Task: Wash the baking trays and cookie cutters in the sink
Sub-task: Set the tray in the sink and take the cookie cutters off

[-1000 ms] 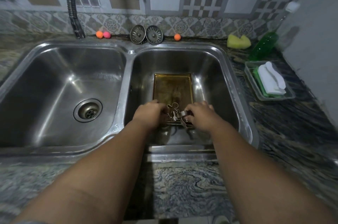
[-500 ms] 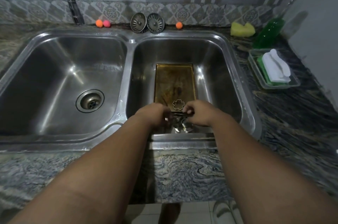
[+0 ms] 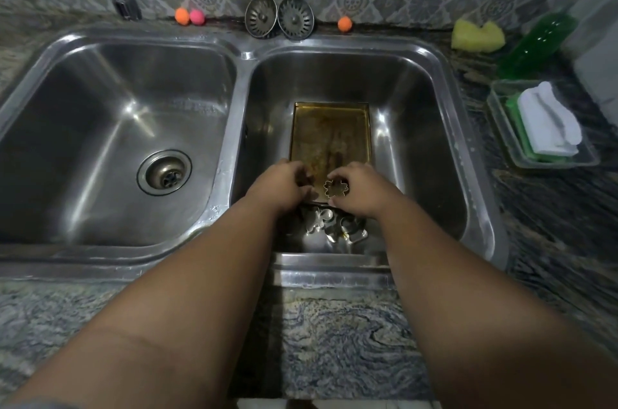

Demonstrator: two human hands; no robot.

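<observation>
Steel basin (image 3: 418,114) holds stained baking tray (image 3: 329,131), long axis pointing away; cutters (image 3: 334,228) heaped at near end; right hand (image 3: 359,191) pinches flower cutter (image 3: 336,188); left hand (image 3: 279,186) fingers (image 3: 299,174) curled, grip unclear.

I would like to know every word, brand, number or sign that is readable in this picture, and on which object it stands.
No text can be read.
Faint mark on the back wall of the left basin: too blurred to read.
On the green bottle, no label shows.
</observation>
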